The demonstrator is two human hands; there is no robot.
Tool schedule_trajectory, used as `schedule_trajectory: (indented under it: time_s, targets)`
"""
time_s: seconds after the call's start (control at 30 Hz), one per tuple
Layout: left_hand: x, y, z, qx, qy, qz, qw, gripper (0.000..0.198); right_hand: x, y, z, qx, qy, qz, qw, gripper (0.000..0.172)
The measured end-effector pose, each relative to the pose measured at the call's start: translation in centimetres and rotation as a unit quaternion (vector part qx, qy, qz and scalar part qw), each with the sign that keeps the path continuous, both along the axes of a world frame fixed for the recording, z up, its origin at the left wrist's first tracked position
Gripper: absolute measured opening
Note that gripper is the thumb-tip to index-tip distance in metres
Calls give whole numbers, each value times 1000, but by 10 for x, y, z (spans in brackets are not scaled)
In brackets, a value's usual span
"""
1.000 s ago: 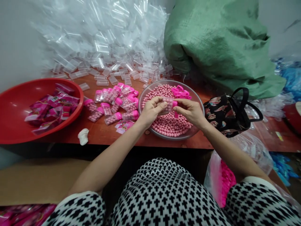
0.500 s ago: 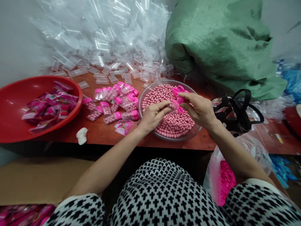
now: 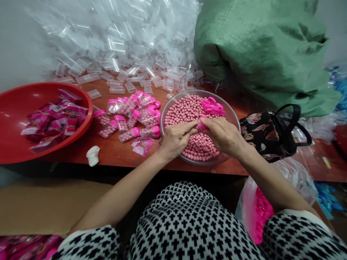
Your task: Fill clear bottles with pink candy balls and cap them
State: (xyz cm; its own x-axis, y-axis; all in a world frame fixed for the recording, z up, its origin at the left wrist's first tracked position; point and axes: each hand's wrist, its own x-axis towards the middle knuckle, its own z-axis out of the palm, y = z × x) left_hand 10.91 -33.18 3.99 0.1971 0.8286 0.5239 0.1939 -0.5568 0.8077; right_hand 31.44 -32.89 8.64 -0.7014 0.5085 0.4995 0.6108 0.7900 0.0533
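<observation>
Over a metal bowl (image 3: pixel 236 124) of round pink beads (image 3: pixel 199 150), my two hands meet. My left hand (image 3: pixel 177 139) is closed round a small clear tube, mostly hidden by the fingers. My right hand (image 3: pixel 223 135) grips a bright pink cap (image 3: pixel 202 124) at the tube's end. Several loose pink caps (image 3: pixel 213 106) lie on the beads at the bowl's far right. Left of the bowl, a cluster of filled tubes with pink caps (image 3: pixel 132 113) rests on the table, beside a pink printed packet (image 3: pixel 143 145).
A heap of clear tubes (image 3: pixel 116 43) covers the back. At left stands a red basin (image 3: pixel 11 126) with pink packets; a crumpled white piece (image 3: pixel 93 156) lies near the edge. A green sack (image 3: pixel 260 54), a black patterned bag (image 3: pixel 260 133) and a plastic bag of pink caps (image 3: pixel 261 213) are at right.
My right hand has moved down and left, pressing the pink cap onto the tube in my left hand. The loose caps now rest on the beads, uncovered by the fingers.
</observation>
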Motion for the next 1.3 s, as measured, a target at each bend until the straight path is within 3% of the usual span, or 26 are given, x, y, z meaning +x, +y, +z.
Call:
schedule_trajectory:
  time_s: [0.1, 0.2, 0.3, 0.37, 0.47, 0.53, 0.6, 0.73, 0.9, 1.07, 1.13, 1.23, 1.3]
  targets:
    - [0, -3, 3, 21, 20, -10, 1000, 25, 0, 3, -2, -10, -13, 25, 1000, 31]
    - [1, -2, 4, -9, 6, -11, 1000, 24, 0, 7, -2, -57, 34, 42, 997, 28]
    - [3, 4, 5, -99, -66, -26, 993, 25, 3, 7, 3, -186, 153, 21, 970, 30]
    - [3, 8, 5, -183, -152, -49, 970, 33, 8, 4, 7, -329, 258, 14, 908, 40]
    - [2, 11, 5, -282, -253, -73, 923, 47, 15, -1, 8, -497, 401, 35, 769, 54]
    - [3, 11, 4, -282, -260, -78, 920, 47, 18, -1, 5, -529, 473, 34, 703, 46]
    - [4, 10, 4, -235, -231, -80, 941, 39, 17, 3, 1, -532, 520, 19, 668, 35]
    - [5, 8, 1, -123, -139, -68, 980, 27, 8, 13, -2, -607, 489, 15, 626, 42]
    - [4, 9, -3, -77, -77, -49, 993, 24, -7, 14, -1, -724, 376, 17, 579, 46]
    - [4, 8, -3, -75, -82, -46, 993, 21, -20, 13, -6, -691, 434, -20, 577, 30]
    - [5, 8, -4, -76, -94, -42, 992, 20, -25, 13, -10, -678, 470, -35, 564, 26]
    - [5, 8, -5, -73, -105, -34, 991, 21, -33, 12, -14, -672, 508, -57, 536, 26]
    - [5, 9, -4, -73, -108, -30, 991, 22, -35, 13, -12, -676, 502, -64, 536, 33]
